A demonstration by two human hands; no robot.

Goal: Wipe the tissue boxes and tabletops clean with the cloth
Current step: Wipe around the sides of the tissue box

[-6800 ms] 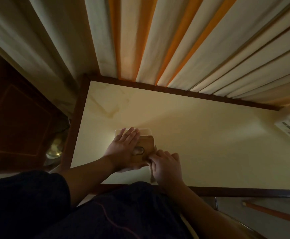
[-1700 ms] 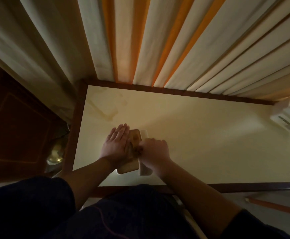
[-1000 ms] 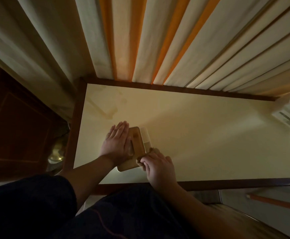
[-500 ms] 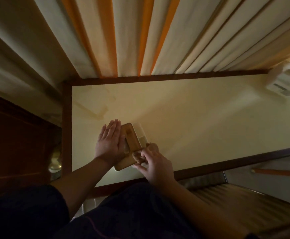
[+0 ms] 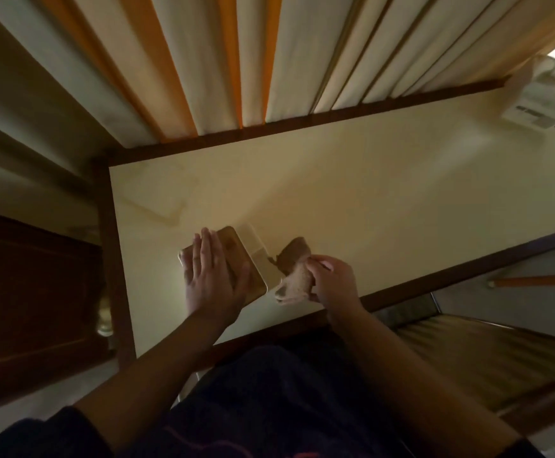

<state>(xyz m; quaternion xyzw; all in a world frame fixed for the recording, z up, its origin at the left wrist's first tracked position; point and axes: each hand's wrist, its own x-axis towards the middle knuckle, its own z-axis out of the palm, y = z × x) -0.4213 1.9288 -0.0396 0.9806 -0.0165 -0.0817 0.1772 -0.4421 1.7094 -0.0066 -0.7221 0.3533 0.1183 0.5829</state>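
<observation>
Two hands work near the front-left corner of the tabletop (image 5: 368, 180): the left hand (image 5: 211, 276) lies flat, fingers straight, on the tissue box (image 5: 246, 252), while the right hand (image 5: 332, 282) grips the bunched cloth (image 5: 294, 279) just beside it.

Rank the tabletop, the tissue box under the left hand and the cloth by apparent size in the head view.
1. tabletop
2. tissue box, partly hidden by the left hand
3. cloth, bunched in the right hand, so its spread size is unknown
</observation>
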